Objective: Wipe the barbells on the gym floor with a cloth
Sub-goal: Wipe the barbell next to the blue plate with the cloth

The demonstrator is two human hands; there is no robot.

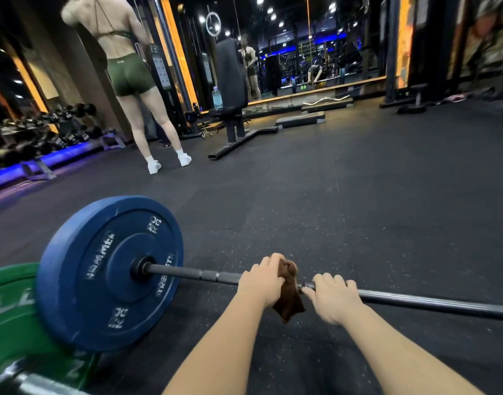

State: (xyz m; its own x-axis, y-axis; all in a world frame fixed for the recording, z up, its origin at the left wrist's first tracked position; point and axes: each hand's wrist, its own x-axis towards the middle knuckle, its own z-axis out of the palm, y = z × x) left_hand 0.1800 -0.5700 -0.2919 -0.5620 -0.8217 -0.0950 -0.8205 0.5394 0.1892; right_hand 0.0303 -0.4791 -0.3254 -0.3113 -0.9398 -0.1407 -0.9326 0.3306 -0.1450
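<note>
Mid-wipe, by judgement. Working barbell (187,273) on floor, spanning 9 to 3 o'clock. Gripping brown cloth (288,297) around shaft with left hand (261,280), 6 o'clock. Clasping bare shaft with right hand (332,300), 5 o'clock. Cannot tell wiped stretches; probably left: blue plate (110,272), 8 o'clock.

The barbell (187,273) lies across the floor (358,195) before me, plate (82,280) at its left end; cloth (288,299) under my left hand (261,283), right hand (330,300) just beside.

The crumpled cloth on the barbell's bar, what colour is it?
Dark brown; the crumpled fabric cloth shows best in the head view.
</note>
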